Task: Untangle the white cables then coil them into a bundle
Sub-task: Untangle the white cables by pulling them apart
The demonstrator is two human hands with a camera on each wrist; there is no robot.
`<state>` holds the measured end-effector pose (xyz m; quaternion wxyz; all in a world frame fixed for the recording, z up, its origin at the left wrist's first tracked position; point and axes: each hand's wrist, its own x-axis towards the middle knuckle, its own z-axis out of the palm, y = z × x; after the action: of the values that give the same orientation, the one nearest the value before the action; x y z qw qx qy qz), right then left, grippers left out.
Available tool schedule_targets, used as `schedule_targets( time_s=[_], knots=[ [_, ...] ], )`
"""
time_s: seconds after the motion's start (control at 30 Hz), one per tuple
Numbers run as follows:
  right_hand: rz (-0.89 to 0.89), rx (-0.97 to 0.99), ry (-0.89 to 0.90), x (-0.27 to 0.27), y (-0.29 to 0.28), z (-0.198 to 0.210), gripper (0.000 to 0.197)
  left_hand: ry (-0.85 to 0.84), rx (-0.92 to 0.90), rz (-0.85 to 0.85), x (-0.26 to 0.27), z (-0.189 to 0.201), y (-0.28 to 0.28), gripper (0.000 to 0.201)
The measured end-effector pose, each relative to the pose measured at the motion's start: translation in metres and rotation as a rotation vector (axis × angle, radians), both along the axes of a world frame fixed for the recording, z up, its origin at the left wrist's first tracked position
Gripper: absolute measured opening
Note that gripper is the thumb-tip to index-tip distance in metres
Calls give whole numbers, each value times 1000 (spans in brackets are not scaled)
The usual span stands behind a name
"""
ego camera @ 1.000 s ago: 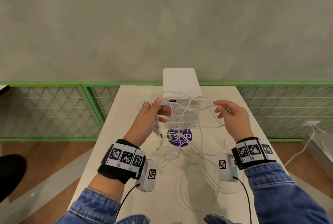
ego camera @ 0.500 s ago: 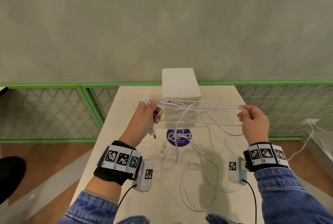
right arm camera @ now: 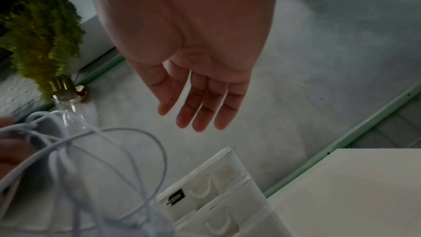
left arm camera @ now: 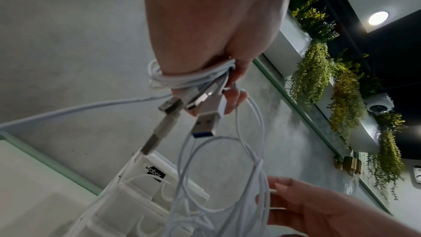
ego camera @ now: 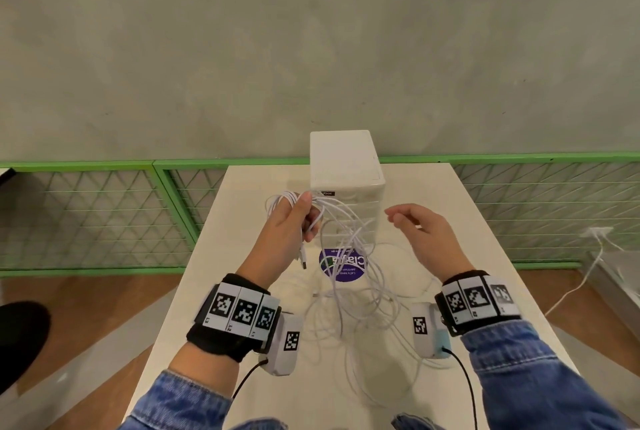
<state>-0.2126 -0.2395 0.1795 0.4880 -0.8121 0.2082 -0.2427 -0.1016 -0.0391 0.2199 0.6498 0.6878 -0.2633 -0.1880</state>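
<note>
My left hand (ego camera: 294, 221) is raised above the table and grips a bunch of white cables (ego camera: 349, 267) wound over its fingers. In the left wrist view the coils (left arm camera: 182, 77) wrap the fingers, and several USB plugs (left arm camera: 205, 118) hang below them. Long loops fall from that hand to a tangle (ego camera: 360, 322) on the table. My right hand (ego camera: 415, 225) hovers to the right of the cables with straight fingers (right arm camera: 200, 107) and holds nothing.
A white drawer box (ego camera: 346, 166) stands at the table's far edge, just behind the hands. A purple round sticker (ego camera: 343, 265) lies on the cream table (ego camera: 242, 194). A green mesh fence (ego camera: 104, 215) runs behind. Another white cable (ego camera: 588, 267) trails at right.
My right hand has let go of the strand it was pulling rightward and moved back toward the centre, fingers now straight. The freed cables have dropped. The left hand keeps its grip.
</note>
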Motion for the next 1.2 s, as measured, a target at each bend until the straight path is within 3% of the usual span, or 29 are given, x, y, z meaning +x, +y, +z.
schedule_targets(
  time_s=[0.13,0.2,0.33,0.43,0.57,0.73,1.03,1.2],
  knots=[
    [133,83,295,10,11,-11,18,-3,-41,-17,0,3,4,39],
    [145,165,342,11,18,-17,19,-1,-50,-23,-1,5,6,40],
    [166,334,244,13,29,-17,17,16,-76,-58,-2,4,8,40],
    [115,357,138,14,30,-15,5,29,-76,-55,-1,2,8,40],
    [44,380,116,12,21,-16,8,37,-58,-14,6,-2,12,42],
    [130,414,92,10,23,-12,7,31,-36,-18,4,-8,11,40],
    [121,183,109,9,22,-9,18,17,63,56,4,-18,9,42],
    [-1,251,-58,5,13,-3,14,-27,166,154,15,-24,14,48]
  ],
)
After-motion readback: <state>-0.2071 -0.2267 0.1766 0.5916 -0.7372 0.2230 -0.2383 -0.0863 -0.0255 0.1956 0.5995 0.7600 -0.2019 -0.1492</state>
